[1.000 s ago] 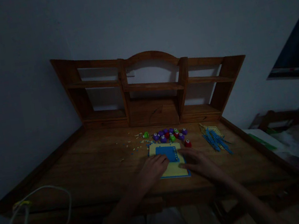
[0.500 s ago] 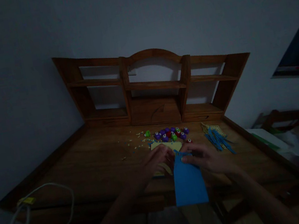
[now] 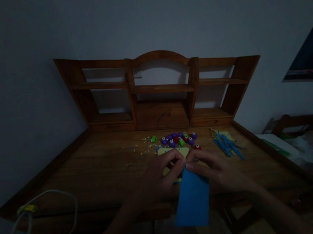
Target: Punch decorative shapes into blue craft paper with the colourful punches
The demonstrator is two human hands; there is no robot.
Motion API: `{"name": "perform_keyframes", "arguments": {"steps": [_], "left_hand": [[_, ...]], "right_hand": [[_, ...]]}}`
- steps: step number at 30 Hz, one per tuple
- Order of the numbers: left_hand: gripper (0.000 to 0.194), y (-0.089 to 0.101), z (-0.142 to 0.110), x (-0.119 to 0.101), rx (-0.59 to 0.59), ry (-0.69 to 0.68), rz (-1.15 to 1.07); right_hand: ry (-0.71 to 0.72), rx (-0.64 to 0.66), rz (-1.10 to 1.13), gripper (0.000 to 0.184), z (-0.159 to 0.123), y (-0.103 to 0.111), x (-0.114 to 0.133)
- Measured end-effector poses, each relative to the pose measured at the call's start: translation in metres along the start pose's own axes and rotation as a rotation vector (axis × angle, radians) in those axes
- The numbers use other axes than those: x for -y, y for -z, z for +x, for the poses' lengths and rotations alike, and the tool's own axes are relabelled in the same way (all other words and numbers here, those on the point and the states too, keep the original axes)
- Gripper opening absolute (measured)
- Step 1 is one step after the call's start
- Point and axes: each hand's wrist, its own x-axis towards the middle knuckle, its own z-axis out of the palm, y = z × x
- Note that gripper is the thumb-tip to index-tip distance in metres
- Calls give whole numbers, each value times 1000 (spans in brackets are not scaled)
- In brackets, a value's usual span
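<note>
Dim light. Far left, a white cable [image 3: 75,203] is looping by the front edge of the desk [image 3: 106,160]. Pale paper scraps [image 3: 129,165] are lying scattered inward of it. The left hand [image 3: 157,177] is bending in, its grip closing thumb to forefinger at the top of the blue sheet [image 3: 192,199]; cannot tell what is sitting between those tips. A yellow sheet [image 3: 161,151] is lying on the desk behind the hands, partly hidden; round purple, green and red pieces [image 3: 172,144] are clustering beyond. The blue sheet is slanting down toward the wearer, between the forearms. The right hand [image 3: 218,169] is pinching its top edge. Farther right, blue strips [image 3: 223,144] are heaping over yellow mesh [image 3: 228,135].
</note>
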Motion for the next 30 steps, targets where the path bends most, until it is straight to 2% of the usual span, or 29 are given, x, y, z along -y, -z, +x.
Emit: {"name": "perform_keyframes", "arguments": {"steps": [3,7,13,16,23,27,30], "left_hand": [[23,-2,-1,-3,-40,-39,48],[21,-8,0,-5,-117,-99,80],[19,-23,0,-3,-307,-219,174],[18,-27,-1,-1,-378,-239,183],[26,-19,-4,-5,-237,-50,-76],[23,-13,-4,-6,-140,-29,-99],[19,-10,-4,-8,-131,-52,-58]], "right_hand": [[-36,-47,73,21,-3,-6,-1],[2,-173,90,21,-3,-14,0],[66,-341,72,21,-3,-24,1],[57,-374,110,22,-3,-29,-3],[28,-318,253,20,-3,-29,-11],[34,-278,244,19,-3,-26,-9],[36,-246,261,16,-4,-23,-8]]}}
